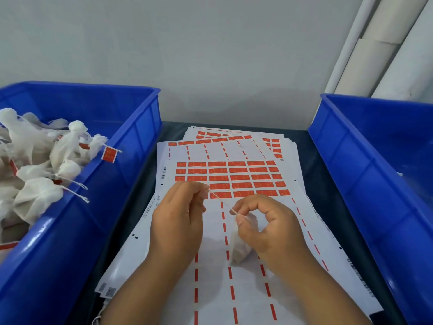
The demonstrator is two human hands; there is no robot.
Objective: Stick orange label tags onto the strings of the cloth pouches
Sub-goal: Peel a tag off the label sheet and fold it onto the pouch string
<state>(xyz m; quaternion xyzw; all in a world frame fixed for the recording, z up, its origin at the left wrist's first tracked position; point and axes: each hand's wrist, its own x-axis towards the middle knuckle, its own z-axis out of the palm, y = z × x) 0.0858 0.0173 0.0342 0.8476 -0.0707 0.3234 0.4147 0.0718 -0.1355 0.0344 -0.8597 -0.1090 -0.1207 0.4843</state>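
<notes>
My left hand [178,221] and right hand [264,221] each pinch one end of a thin white string [222,202], taut above the label sheet [234,179]. The soft white cloth pouch [240,249] hangs beneath my right hand. Glossy orange rectangular labels [239,177] lie in rows.

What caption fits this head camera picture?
Both hands stretch a pouch string over orange label sheets.
</notes>
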